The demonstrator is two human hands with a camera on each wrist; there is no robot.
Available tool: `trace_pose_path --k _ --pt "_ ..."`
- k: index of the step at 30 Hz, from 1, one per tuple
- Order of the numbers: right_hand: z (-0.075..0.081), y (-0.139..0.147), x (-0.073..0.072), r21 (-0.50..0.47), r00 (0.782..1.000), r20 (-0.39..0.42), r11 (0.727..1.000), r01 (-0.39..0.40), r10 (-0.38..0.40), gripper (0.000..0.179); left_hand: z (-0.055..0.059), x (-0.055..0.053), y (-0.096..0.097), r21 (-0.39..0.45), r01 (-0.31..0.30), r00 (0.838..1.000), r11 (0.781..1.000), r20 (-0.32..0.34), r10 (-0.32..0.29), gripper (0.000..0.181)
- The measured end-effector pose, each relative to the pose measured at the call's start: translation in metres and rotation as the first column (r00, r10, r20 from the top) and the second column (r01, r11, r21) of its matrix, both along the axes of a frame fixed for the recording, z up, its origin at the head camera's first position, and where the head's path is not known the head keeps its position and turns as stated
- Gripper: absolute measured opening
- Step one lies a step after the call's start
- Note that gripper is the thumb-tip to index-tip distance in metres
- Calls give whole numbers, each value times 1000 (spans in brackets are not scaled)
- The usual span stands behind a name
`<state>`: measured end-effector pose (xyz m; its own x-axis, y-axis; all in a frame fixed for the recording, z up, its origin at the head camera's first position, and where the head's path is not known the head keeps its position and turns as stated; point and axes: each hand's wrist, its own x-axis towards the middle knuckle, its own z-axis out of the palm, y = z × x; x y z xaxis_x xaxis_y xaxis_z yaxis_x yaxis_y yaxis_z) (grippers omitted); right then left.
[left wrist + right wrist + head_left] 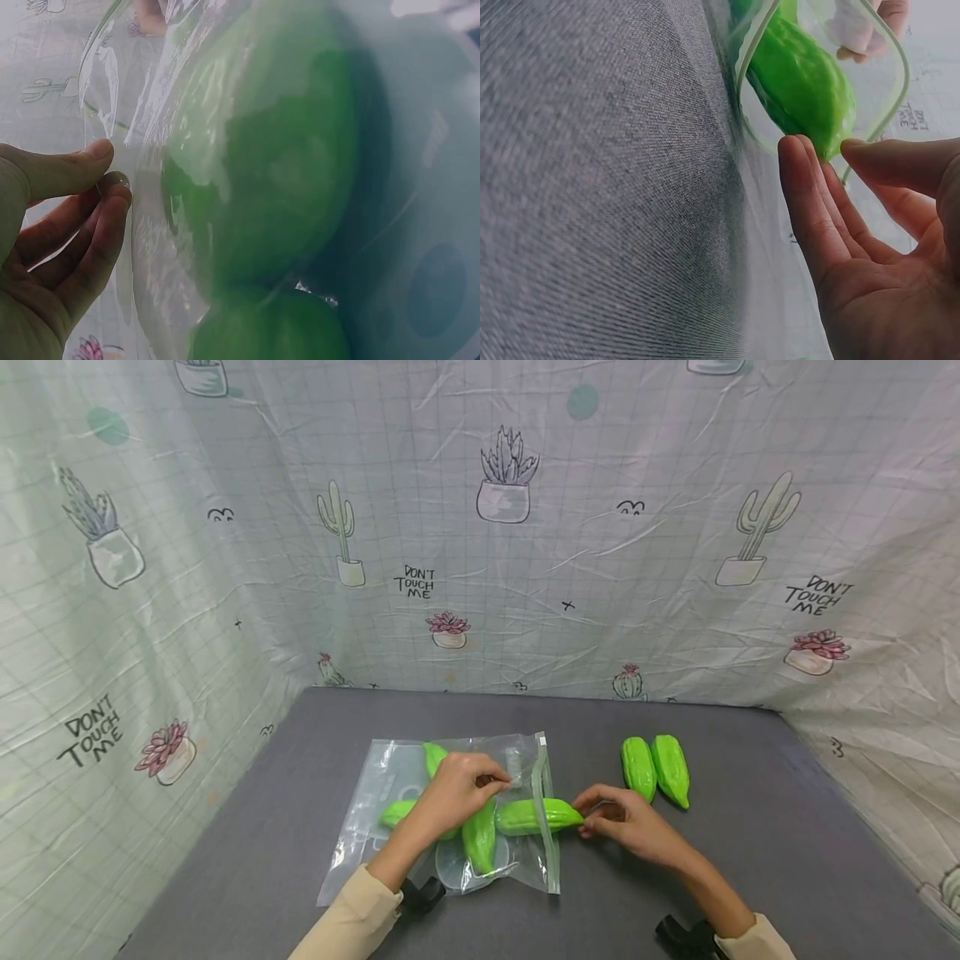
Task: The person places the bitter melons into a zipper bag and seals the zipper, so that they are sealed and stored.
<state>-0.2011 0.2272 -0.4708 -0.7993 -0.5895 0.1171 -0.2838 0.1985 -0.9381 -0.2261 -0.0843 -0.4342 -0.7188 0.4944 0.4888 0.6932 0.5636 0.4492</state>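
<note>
A clear zip bag (352,852) lies flat with its mouth to the right, several bright green, ridged bitter melons inside. My left hand (461,781) is over the bag and pinches its upper film between thumb and fingertips, as the left wrist view shows at the plastic beside the hand (67,225). One bitter melon (525,817) lies through the mouth, its pointed end sticking out past the zip strip. My right hand (626,822) has thumb and fingertips on either side of that tip; in the right wrist view the bitter melon (806,86) points into the fingers (802,176).
Two more bitter melons, a left one (638,767) and a right one (671,768), lie side by side beyond my right hand. The dark grey table (255,827) is bordered by a hanging cloth (390,635) printed with potted plants.
</note>
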Motion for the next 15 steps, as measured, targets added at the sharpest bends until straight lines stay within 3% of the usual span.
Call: trace_pose_path --k 15 --pt "-4 -2 1 12 1000 -20 1000 0 0 28 -2 -1 -1 0 0 1000 1000 -3 0 5"
